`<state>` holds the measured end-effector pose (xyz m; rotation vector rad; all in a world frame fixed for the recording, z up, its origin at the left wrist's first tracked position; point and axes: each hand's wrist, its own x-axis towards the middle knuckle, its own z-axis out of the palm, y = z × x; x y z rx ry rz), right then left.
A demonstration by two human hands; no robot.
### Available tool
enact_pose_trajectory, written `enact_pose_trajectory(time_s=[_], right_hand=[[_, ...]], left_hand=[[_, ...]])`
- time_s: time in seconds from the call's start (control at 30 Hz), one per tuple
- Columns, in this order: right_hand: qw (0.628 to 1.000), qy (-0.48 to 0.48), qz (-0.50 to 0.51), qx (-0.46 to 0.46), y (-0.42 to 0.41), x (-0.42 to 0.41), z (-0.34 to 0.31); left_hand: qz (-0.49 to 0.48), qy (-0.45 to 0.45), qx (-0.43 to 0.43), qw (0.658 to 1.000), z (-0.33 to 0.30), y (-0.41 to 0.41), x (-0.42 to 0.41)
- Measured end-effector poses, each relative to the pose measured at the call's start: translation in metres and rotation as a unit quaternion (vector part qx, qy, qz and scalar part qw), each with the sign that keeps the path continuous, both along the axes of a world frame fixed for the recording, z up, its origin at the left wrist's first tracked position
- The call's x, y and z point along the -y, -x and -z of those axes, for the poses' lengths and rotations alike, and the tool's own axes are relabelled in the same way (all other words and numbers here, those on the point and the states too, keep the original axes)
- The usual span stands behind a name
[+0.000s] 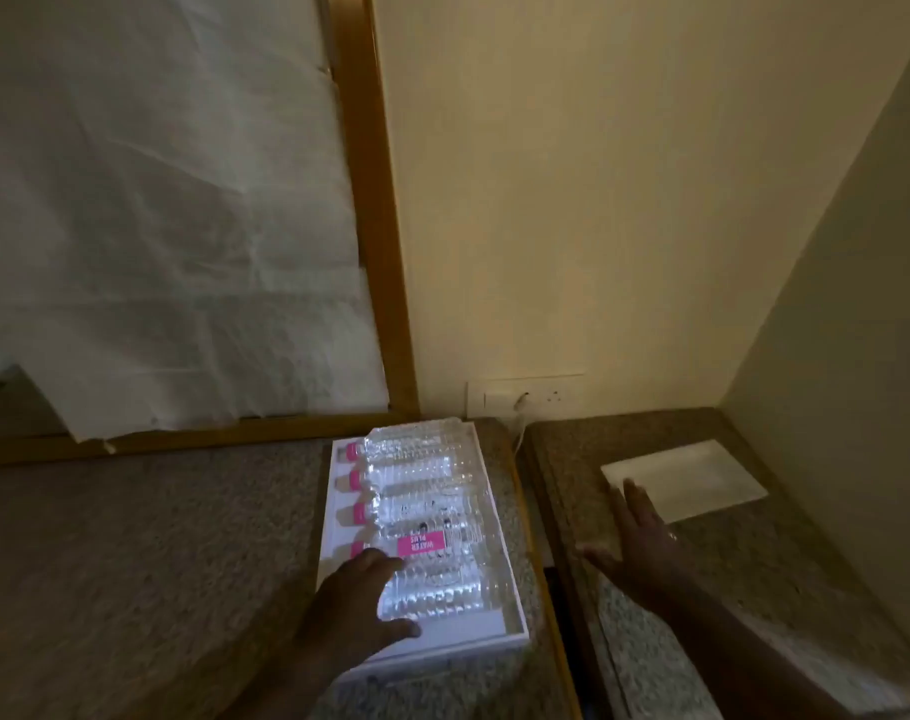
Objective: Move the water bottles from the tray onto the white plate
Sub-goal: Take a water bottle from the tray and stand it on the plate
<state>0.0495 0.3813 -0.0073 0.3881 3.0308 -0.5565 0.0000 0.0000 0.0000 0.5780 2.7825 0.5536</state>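
A white rectangular tray (515, 610) lies on the granite counter and holds several clear water bottles with pink caps, lying on their sides. One bottle (432, 543) shows a pink label. My left hand (351, 605) reaches over the nearest bottle (442, 595), with fingers curled above its neck end and thumb below it; whether it grips is unclear. A white rectangular plate (702, 478) rests on the right-hand counter near the wall. My right hand (637, 545) hovers open, fingers spread, just left of the plate's near corner.
A dark gap with a wooden edge (546, 579) separates the two counter sections. A wall socket with a cable (523, 402) sits behind the tray. A wood-framed panel covered in white paper (183, 252) rises behind the left counter. Walls close in at right.
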Motion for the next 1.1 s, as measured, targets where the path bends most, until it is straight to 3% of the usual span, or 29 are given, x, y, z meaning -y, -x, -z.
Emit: enact_pose_trajectory(time_s=[0.1, 0.37, 0.63, 0.73, 0.87, 1.1], right_hand=[[0.997, -0.011, 0.022, 0.079, -0.025, -0.007, 0.022], [0.969, -0.019, 0.048, 0.242, -0.069, -0.031, 0.072], [0.977, -0.017, 0.052, 0.207, -0.079, -0.039, 0.081], [0.979, -0.006, 0.051, 0.196, -0.081, -0.045, 0.079], [0.984, -0.01, 0.07, 0.162, -0.087, -0.065, 0.083], [0.987, -0.027, 0.117, 0.111, -0.1, -0.131, 0.092]], left_hand=[[-0.018, 0.02, 0.054, 0.998, 0.009, -0.006, 0.002], [-0.008, 0.039, 0.046, 0.998, -0.014, 0.008, -0.007], [0.052, -0.081, -0.012, 0.995, -0.095, 0.021, -0.06], [0.006, -0.218, 0.011, 0.976, -0.088, 0.015, -0.077], [-0.072, -0.297, 0.033, 0.951, -0.053, 0.0, -0.108], [-0.104, -0.283, -0.004, 0.953, -0.065, 0.024, -0.162]])
